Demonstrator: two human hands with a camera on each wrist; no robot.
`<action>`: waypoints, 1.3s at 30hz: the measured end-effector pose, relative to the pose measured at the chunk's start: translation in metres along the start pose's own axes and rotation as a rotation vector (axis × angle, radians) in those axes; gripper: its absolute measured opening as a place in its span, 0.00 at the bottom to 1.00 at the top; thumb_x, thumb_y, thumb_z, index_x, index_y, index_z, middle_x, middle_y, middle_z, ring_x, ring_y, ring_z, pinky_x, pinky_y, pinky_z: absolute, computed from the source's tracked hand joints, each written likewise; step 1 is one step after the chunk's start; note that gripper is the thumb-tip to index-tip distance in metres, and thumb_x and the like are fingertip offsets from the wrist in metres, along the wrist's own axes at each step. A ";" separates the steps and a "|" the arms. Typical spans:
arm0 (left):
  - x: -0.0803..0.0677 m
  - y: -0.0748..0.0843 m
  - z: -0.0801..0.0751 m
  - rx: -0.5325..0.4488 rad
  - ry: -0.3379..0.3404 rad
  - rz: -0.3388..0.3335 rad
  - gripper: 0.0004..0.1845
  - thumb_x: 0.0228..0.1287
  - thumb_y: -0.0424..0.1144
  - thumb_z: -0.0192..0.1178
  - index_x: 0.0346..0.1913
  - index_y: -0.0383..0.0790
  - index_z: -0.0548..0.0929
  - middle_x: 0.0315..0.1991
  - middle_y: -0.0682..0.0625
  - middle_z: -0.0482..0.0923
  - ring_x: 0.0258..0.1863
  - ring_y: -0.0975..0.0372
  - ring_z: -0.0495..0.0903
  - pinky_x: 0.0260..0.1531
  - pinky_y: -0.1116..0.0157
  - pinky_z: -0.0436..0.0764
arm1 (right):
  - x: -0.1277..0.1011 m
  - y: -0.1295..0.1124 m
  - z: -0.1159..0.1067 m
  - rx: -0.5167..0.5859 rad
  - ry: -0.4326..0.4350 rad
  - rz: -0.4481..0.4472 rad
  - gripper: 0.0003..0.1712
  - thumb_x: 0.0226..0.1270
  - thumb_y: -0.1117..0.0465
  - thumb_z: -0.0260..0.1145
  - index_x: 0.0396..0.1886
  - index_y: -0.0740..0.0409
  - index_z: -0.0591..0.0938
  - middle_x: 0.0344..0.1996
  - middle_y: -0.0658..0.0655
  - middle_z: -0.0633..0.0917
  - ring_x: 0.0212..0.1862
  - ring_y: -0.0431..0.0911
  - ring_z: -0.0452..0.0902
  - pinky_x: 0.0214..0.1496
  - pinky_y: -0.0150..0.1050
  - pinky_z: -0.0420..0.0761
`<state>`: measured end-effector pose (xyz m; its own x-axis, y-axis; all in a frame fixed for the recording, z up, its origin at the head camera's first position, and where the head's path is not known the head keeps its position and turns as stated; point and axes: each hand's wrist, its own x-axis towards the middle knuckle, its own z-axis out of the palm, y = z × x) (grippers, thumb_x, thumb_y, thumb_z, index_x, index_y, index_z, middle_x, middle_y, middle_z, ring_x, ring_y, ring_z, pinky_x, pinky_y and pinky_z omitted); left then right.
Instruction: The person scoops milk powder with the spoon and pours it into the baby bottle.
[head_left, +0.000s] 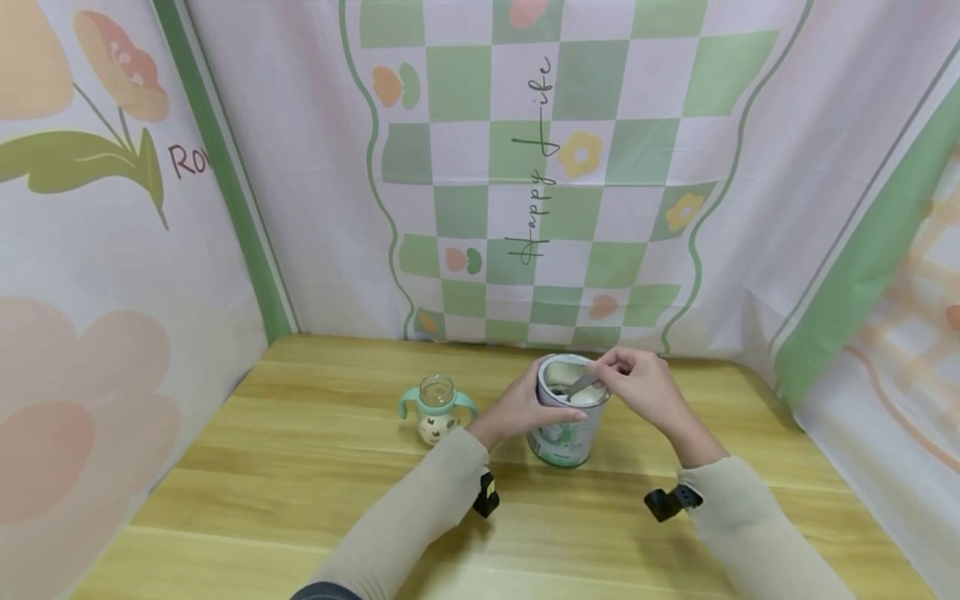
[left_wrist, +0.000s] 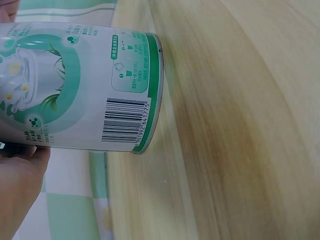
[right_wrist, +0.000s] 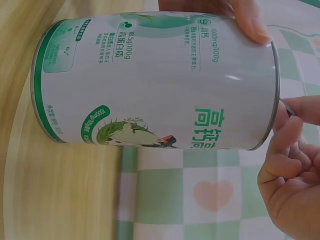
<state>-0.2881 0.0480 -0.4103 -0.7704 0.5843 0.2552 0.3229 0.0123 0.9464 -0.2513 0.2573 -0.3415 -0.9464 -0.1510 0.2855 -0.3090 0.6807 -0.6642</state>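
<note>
A white and green milk powder tin [head_left: 564, 442] with no lid on stands on the wooden table, its mouth facing up. My left hand [head_left: 519, 407] grips the tin near its top from the left, thumb across the front. With thumb and fingertips my right hand [head_left: 643, 385] pinches the handle of a grey spoon [head_left: 581, 384], which slants down into the tin's mouth. Pale powder shows inside around the spoon. In the right wrist view the spoon's handle [right_wrist: 287, 107] comes out at the rim, the rest hidden by the tin [right_wrist: 165, 85]. The left wrist view shows the tin's barcode side [left_wrist: 125, 120].
Left of the tin stands a clear baby bottle [head_left: 437, 408] with mint-green handles and no cap, pale contents in its lower part. The wooden table [head_left: 300, 483] reaches back to a checked green and white curtain [head_left: 517, 208]. Patterned cloth hangs on both sides.
</note>
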 end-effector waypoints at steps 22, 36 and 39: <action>0.003 -0.002 0.001 0.011 0.012 0.001 0.42 0.58 0.41 0.75 0.72 0.56 0.63 0.59 0.60 0.74 0.56 0.66 0.76 0.57 0.63 0.75 | -0.004 0.005 0.005 0.008 0.278 -0.205 0.12 0.72 0.55 0.67 0.32 0.57 0.85 0.18 0.52 0.79 0.18 0.42 0.66 0.18 0.32 0.66; -0.002 0.001 0.001 0.009 0.040 -0.078 0.46 0.57 0.46 0.76 0.74 0.59 0.59 0.61 0.61 0.71 0.57 0.67 0.74 0.59 0.61 0.74 | -0.004 0.012 0.009 0.018 0.341 -0.219 0.10 0.71 0.58 0.69 0.30 0.58 0.84 0.20 0.54 0.81 0.18 0.42 0.67 0.18 0.30 0.66; -0.002 0.000 0.001 0.014 0.041 -0.079 0.46 0.57 0.47 0.76 0.74 0.59 0.59 0.61 0.62 0.71 0.57 0.67 0.74 0.59 0.60 0.73 | -0.005 0.013 0.010 0.040 0.346 -0.185 0.11 0.71 0.57 0.69 0.30 0.59 0.84 0.19 0.54 0.81 0.17 0.41 0.65 0.17 0.31 0.64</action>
<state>-0.2857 0.0474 -0.4107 -0.8155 0.5474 0.1882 0.2680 0.0688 0.9610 -0.2516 0.2598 -0.3578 -0.7886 -0.0135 0.6147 -0.4816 0.6351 -0.6039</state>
